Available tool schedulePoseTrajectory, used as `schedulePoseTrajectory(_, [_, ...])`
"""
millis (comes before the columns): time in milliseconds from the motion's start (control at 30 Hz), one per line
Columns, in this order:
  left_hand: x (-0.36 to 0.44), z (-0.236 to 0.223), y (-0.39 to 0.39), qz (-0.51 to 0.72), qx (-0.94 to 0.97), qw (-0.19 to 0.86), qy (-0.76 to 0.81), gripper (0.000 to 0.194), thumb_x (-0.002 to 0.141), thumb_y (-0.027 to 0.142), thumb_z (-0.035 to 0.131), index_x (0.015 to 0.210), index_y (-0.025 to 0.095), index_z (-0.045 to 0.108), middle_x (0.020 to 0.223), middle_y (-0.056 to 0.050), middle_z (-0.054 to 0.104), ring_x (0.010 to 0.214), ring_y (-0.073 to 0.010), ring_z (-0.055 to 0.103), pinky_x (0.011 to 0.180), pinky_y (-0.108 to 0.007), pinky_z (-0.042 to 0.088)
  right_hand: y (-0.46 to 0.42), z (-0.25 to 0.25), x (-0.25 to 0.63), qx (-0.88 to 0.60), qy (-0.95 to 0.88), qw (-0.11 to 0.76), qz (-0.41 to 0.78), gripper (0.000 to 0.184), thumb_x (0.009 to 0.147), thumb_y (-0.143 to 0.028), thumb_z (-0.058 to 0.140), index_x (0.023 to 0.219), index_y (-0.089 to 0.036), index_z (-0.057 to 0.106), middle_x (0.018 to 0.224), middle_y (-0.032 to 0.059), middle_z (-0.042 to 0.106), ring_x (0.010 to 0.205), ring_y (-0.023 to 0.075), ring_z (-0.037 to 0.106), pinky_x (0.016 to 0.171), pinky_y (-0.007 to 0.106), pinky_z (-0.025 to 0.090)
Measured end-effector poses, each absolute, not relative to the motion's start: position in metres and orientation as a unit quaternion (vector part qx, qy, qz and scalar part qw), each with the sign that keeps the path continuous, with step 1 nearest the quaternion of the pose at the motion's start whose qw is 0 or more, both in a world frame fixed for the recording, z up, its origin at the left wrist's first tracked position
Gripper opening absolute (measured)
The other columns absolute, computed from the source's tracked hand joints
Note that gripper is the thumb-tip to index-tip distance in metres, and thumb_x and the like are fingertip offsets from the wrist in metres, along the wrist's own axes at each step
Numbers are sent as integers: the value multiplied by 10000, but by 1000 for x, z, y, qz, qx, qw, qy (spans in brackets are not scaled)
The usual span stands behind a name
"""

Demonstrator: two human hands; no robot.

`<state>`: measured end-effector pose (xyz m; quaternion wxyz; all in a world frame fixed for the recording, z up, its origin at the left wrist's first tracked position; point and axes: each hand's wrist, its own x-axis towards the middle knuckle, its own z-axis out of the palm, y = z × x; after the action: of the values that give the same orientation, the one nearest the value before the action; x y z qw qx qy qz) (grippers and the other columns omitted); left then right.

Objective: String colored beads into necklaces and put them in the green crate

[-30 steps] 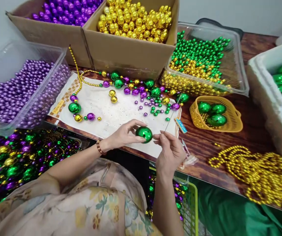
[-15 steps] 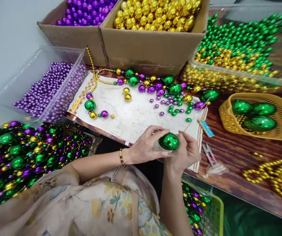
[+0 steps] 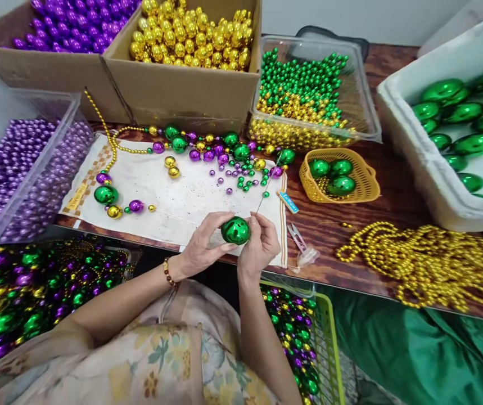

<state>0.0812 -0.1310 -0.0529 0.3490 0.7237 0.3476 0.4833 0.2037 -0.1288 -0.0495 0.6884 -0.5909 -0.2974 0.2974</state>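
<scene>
My left hand [image 3: 202, 242] grips a large shiny green bead [image 3: 235, 230] between thumb and fingers, over the front edge of the white cloth [image 3: 161, 185]. At the bead's right side, my right hand [image 3: 260, 239] pinches a thin needle [image 3: 263, 194] that slants up and away. Whether the needle passes through the bead is hidden by the fingers. Loose small purple and green beads [image 3: 246, 183] lie on the cloth beyond my hands. A strung length of purple, green and gold beads [image 3: 177, 144] runs along the cloth's far side, and its near end lies at the left.
Cardboard boxes [image 3: 182, 93] of purple and gold beads stand behind. A clear tub [image 3: 368, 121] and a yellow basket [image 3: 368, 183] hold more beads. Small scissors [image 3: 298, 239], gold bead strands [image 3: 427, 261] and a white foam box [image 3: 410, 163] are at the right.
The view has swung right, bringing the foam box and more gold strands in. Both hands keep their hold, with the green bead and needle in nearly the same pose.
</scene>
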Motion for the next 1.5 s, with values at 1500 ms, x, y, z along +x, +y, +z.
schedulePoseTrajectory(1500, [71, 24, -81, 545, 367, 700, 278, 368, 780, 340, 833, 1128, 261, 743, 1181, -57, 715, 1100, -212, 662, 974, -362, 525, -204, -80, 200, -545, -447, 594, 387, 143, 964, -276, 617, 945, -184, 725, 768, 25, 756, 619, 147, 706, 563, 253, 527])
